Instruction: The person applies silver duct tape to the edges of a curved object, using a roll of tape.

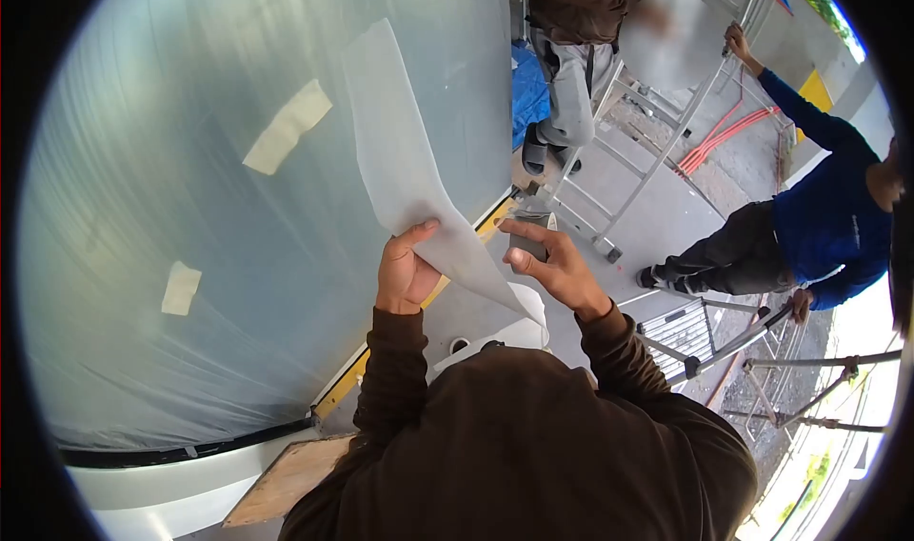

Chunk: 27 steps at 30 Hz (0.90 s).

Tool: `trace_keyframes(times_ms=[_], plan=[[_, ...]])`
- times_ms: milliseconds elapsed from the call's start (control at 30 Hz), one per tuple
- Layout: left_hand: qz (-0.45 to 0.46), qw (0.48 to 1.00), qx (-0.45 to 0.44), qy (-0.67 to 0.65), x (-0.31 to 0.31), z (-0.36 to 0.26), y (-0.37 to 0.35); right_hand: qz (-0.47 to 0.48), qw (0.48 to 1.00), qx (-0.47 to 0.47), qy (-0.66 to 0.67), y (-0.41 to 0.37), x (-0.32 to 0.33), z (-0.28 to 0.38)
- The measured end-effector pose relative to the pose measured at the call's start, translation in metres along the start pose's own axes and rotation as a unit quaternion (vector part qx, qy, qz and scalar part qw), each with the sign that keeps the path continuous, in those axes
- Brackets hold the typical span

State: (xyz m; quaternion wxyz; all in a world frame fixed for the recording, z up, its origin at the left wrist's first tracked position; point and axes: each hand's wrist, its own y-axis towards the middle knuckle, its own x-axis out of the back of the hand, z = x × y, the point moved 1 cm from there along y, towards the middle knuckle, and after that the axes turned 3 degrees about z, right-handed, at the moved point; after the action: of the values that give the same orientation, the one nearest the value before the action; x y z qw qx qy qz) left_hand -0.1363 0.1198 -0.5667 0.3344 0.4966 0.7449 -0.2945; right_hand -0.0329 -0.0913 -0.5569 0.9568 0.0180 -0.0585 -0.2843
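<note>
My left hand (409, 267) is closed on a long, pale, translucent strip of sheet (405, 146), thumb on its face. The strip's upper end stands up against the plastic-covered wall, while its lower end slopes toward my chest and curls. My right hand (562, 267) is to the right of the strip, index finger and thumb curved round a grey roll (529, 246) that looks like tape. Its other fingers are partly hidden. Plastic sheeting (238, 208) covers the large surface at my left, with cream tape pieces (288, 127) stuck on it.
A metal ladder (657, 150) stands ahead right, with a person in brown (581, 27) beside it. Another person in blue (828, 217) grips it. Metal tubing (819, 362) is at right, a wooden board (290, 479) at lower left. Red conduits (728, 141) lie beyond the ladder.
</note>
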Motion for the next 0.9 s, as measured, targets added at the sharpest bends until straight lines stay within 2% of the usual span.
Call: trace_keyframes(times_ms=[33, 100, 167, 233, 300, 333, 367, 400, 433, 467, 533, 567, 633, 733, 800, 833, 900], plan=[[0.006, 1.000, 0.012, 0.002, 0.003, 0.002, 0.007, -0.040, 0.997, -0.032, 0.053, 0.002, -0.002, -0.003], [0.121, 0.991, 0.063, -0.014, 0.012, 0.005, 0.018, -0.054, 0.998, -0.012, 0.042, -0.001, -0.006, 0.001], [0.135, 0.987, 0.086, -0.017, 0.007, 0.012, 0.030, -0.063, 0.997, 0.007, 0.036, -0.004, -0.010, -0.001], [0.150, 0.983, 0.108, -0.021, -0.001, 0.021, 0.032, -0.008, 0.993, -0.029, 0.113, -0.006, -0.014, -0.007], [0.095, 0.989, 0.113, 0.015, -0.013, 0.028, 0.033, -0.056, 0.992, -0.015, 0.115, -0.005, -0.023, -0.008], [0.100, 0.988, 0.118, 0.014, -0.020, 0.038, 0.033, -0.094, 0.989, 0.001, 0.117, -0.005, -0.025, -0.009], [-0.015, 0.988, -0.013, 0.152, -0.026, 0.049, 0.030, -0.098, 0.988, 0.001, 0.115, -0.005, -0.025, -0.011], [-0.130, 0.940, -0.145, 0.281, -0.029, 0.054, 0.024, -0.127, 0.990, -0.015, 0.065, -0.005, -0.025, -0.014], [-0.129, 0.940, -0.145, 0.280, -0.028, 0.055, 0.017, -0.154, 0.988, -0.030, 0.015, -0.003, -0.024, -0.017], [-0.080, 0.910, -0.151, 0.377, -0.028, 0.054, 0.007, -0.154, 0.988, -0.029, 0.015, 0.000, -0.024, -0.023], [0.013, 0.819, -0.151, 0.554, -0.028, 0.054, -0.011, -0.167, 0.981, 0.049, -0.083, 0.003, -0.026, -0.029], [0.023, 0.845, -0.098, 0.524, -0.032, 0.056, -0.013, -0.159, 0.983, 0.045, -0.081, 0.004, -0.028, -0.029], [0.031, 0.834, -0.124, 0.537, -0.013, 0.063, -0.004, -0.139, 0.989, 0.001, -0.046, 0.011, -0.033, -0.026], [0.066, 0.846, -0.105, 0.519, -0.007, 0.053, -0.007, -0.147, 0.989, 0.027, -0.021, 0.020, -0.046, -0.032], [0.025, 0.902, -0.002, 0.432, 0.025, 0.057, -0.006, -0.133, 0.990, 0.014, -0.031, 0.023, -0.050, -0.039], [-0.034, 0.935, -0.003, 0.354, 0.031, 0.060, -0.008, -0.124, 0.991, 0.004, -0.042, 0.025, -0.052, -0.039], [-0.076, 0.948, -0.024, 0.307, 0.041, 0.056, -0.010, -0.123, 0.991, -0.035, -0.031, 0.027, -0.051, -0.030]])
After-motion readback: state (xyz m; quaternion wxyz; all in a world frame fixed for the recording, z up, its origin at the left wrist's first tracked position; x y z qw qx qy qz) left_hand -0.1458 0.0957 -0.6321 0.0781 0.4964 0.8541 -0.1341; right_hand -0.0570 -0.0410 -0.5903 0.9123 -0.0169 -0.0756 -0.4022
